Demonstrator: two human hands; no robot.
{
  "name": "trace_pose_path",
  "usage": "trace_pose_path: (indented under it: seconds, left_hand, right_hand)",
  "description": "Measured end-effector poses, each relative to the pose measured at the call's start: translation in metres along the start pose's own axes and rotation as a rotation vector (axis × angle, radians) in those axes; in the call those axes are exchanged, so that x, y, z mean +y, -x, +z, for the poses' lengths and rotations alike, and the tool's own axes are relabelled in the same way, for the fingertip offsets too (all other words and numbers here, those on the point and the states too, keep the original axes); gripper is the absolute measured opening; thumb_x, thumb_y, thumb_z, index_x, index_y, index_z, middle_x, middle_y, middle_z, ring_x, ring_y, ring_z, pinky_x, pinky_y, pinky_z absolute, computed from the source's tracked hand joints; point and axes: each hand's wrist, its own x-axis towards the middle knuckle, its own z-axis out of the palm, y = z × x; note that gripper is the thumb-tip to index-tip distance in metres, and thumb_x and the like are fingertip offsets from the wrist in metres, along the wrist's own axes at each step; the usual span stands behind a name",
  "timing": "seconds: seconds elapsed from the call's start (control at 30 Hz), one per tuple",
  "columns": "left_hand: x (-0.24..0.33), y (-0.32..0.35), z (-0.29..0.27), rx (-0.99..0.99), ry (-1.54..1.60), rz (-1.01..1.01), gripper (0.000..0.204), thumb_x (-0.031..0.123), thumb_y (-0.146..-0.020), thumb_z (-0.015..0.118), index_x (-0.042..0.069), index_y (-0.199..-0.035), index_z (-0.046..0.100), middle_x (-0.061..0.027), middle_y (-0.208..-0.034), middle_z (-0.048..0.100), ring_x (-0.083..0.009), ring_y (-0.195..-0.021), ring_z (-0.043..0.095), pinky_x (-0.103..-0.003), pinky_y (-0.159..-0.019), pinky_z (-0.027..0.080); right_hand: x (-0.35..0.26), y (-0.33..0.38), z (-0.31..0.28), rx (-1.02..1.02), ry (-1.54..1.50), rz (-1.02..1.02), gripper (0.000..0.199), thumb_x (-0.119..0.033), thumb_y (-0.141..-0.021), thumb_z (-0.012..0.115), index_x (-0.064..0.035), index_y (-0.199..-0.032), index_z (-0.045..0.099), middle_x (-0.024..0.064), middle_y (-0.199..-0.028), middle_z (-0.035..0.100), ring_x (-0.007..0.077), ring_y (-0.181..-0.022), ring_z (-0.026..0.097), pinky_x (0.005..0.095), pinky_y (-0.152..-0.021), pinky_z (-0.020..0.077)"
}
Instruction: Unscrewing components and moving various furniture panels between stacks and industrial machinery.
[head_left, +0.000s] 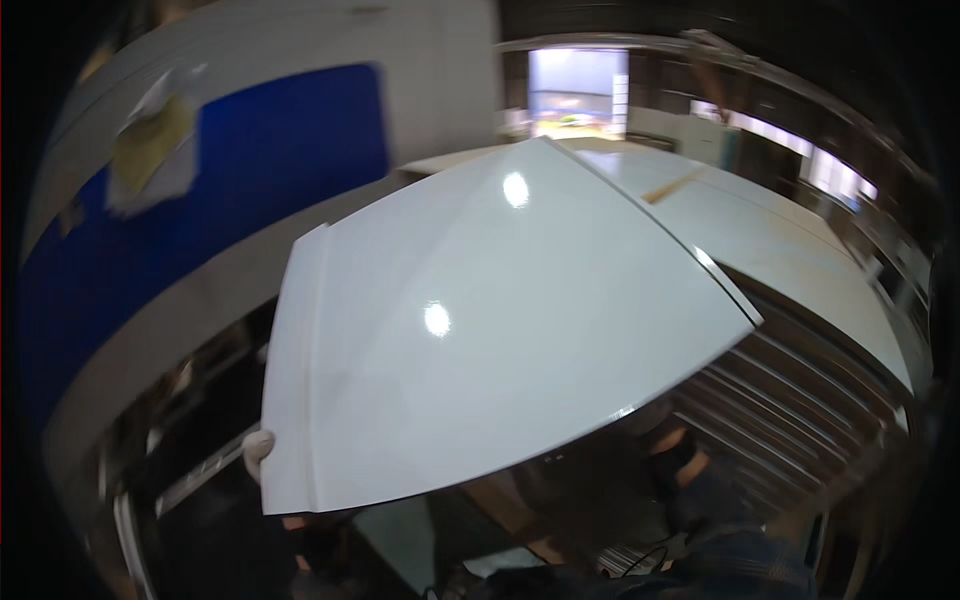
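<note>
A large glossy white panel (480, 330) fills the middle of the head view, tilted, with a raised lip along its left edge. My left hand (258, 447), in a pale glove, grips that left edge near the lower corner; only part of its fingers shows. My right forearm (688, 468) comes up beneath the panel's near edge on the right. The panel covers most of my right hand, and its fingers are hidden.
Behind to the right lies a broad white-topped surface (770, 225) with a brown mark. Below it runs a rack of metal bars (790, 400). A wall with a blue board (300, 140) and hanging papers (155, 150) stands at left. A bright opening (578, 95) is far back.
</note>
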Motion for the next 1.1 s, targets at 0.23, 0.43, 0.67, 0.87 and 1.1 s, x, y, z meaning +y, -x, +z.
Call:
trace_pose_path:
  seconds: [0.23,0.43,0.67,0.87,1.1]
  left_hand:
    - [0.053,0.194,-0.039,0.391,-0.139,0.274,0.076,0.028,-0.088,0.061,-0.006,-0.154,0.048,-0.0229,-0.141,0.066,-0.0322,-0.120,0.070,-0.042,-0.104,0.059]
    - [0.090,0.327,-0.078,0.672,-0.332,0.522,0.081,0.061,-0.098,0.065,-0.004,-0.145,0.057,-0.0217,-0.133,0.069,-0.0352,-0.113,0.072,-0.047,-0.101,0.060]
    - [0.094,0.357,-0.100,0.632,-0.154,1.050,0.088,0.060,-0.101,0.066,-0.004,-0.156,0.042,-0.0239,-0.159,0.049,-0.0387,-0.143,0.052,-0.055,-0.122,0.041]
    - [0.194,0.351,-0.228,1.337,-0.120,1.095,0.044,0.011,-0.102,0.064,-0.005,-0.142,0.051,-0.0236,-0.139,0.062,-0.0412,-0.127,0.065,-0.055,-0.109,0.057]
    - [0.278,0.361,-0.372,1.531,-0.209,0.960,0.043,0.003,-0.102,0.060,-0.005,-0.143,0.051,-0.0233,-0.133,0.064,-0.0411,-0.120,0.068,-0.055,-0.101,0.062]
  right_hand:
    - [-0.054,-0.099,-0.040,-0.218,-1.686,0.423,0.058,-0.044,-0.106,0.060,0.0031,-0.140,0.058,0.0165,-0.121,0.068,0.0218,-0.106,0.068,0.0383,-0.091,0.0608]
    - [-0.218,-0.121,-0.005,-1.088,-2.059,0.600,0.055,-0.029,-0.087,0.075,0.0069,-0.128,0.064,0.0153,-0.111,0.073,0.0255,-0.097,0.073,0.0383,-0.084,0.0619]
    - [-0.423,-0.059,0.047,-1.491,-2.308,0.458,0.058,-0.020,-0.092,0.073,0.0069,-0.141,0.058,0.0143,-0.126,0.071,0.0255,-0.110,0.072,0.0370,-0.096,0.0591]
    - [-0.585,-0.091,0.092,-1.565,-2.358,0.410,0.053,-0.014,-0.094,0.072,0.0072,-0.140,0.058,0.0139,-0.127,0.071,0.0237,-0.110,0.071,0.0365,-0.096,0.0587]
    - [-0.719,-0.115,0.128,-1.605,-2.353,0.504,0.045,-0.009,-0.096,0.072,0.0059,-0.136,0.061,0.0122,-0.124,0.071,0.0216,-0.108,0.070,0.0364,-0.096,0.0572]
